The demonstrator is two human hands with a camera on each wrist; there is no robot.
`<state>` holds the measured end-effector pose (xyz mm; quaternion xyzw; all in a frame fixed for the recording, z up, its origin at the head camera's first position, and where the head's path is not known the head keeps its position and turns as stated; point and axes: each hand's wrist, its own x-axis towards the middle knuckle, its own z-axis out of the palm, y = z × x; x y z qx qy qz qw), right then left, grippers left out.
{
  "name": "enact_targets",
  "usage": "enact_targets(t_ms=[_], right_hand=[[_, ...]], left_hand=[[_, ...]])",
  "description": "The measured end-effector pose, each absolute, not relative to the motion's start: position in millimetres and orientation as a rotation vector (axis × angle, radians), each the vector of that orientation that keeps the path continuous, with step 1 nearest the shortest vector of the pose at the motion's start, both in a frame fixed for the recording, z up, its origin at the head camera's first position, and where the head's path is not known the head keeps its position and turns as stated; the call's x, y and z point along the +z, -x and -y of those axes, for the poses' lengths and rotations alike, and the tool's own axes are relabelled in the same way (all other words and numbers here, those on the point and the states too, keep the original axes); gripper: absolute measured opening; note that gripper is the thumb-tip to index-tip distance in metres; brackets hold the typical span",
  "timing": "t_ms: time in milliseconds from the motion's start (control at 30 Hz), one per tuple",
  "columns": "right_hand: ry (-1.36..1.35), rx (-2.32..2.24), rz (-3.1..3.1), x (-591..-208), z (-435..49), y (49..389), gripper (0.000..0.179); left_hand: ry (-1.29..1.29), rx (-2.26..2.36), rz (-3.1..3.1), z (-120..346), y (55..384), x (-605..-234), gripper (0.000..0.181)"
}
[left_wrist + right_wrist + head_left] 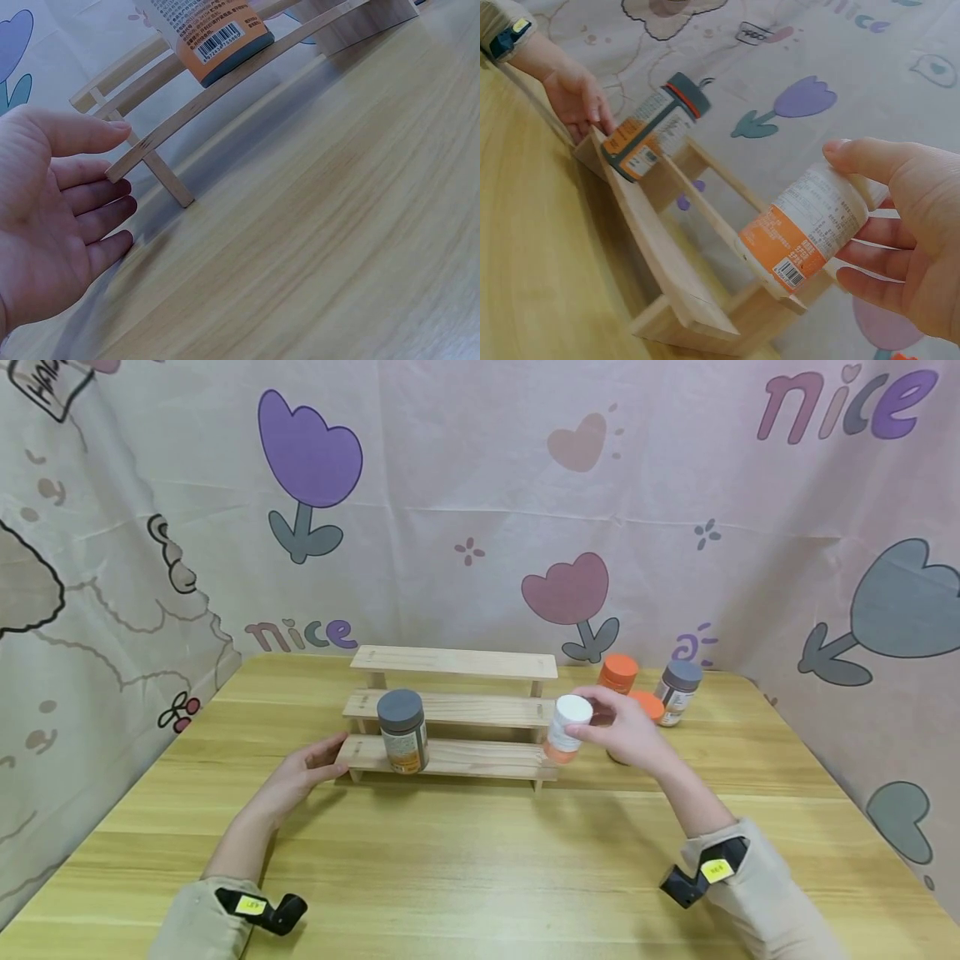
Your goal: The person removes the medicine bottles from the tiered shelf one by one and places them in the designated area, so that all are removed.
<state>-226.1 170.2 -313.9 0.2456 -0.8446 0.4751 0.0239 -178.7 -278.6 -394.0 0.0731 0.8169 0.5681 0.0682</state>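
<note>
A three-tier wooden shelf [480, 756] stands on the table. Toward the left of its lowest tier, a grey-lidded bottle [403, 732] stands upright, its orange label band and barcode visible in the left wrist view. My left hand [303, 775] is at the left end of that tier, thumb and fingers [105, 217] loosely spread around the corner; whether they touch the wood I cannot tell. With my right hand [626, 731] I pinch a white bottle [806, 225] with an orange label band near its cap. It is slightly tilted, by the shelf's right end.
Behind my right hand stand an orange-lidded bottle [618, 672], a second orange lid [647, 705] partly hidden by the hand, and a grey-lidded bottle [678, 692]. A printed cloth [450, 468] hangs behind the wooden table [465, 868].
</note>
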Motion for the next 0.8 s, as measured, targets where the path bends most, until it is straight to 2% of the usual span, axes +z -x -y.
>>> enact_targets(t_ms=[367,800], right_hand=[[-0.672,1.439,2.549,-300.8,-209.9,216.9,0.039],[-0.512,1.310,2.548,-290.9,-259.1,202.9,0.042]], left_hand=[[-0.221,1.711,-2.458,279.2,179.9,-395.9,0.068],[-0.201,1.718,-2.453,278.5,178.5,-395.9,0.069]])
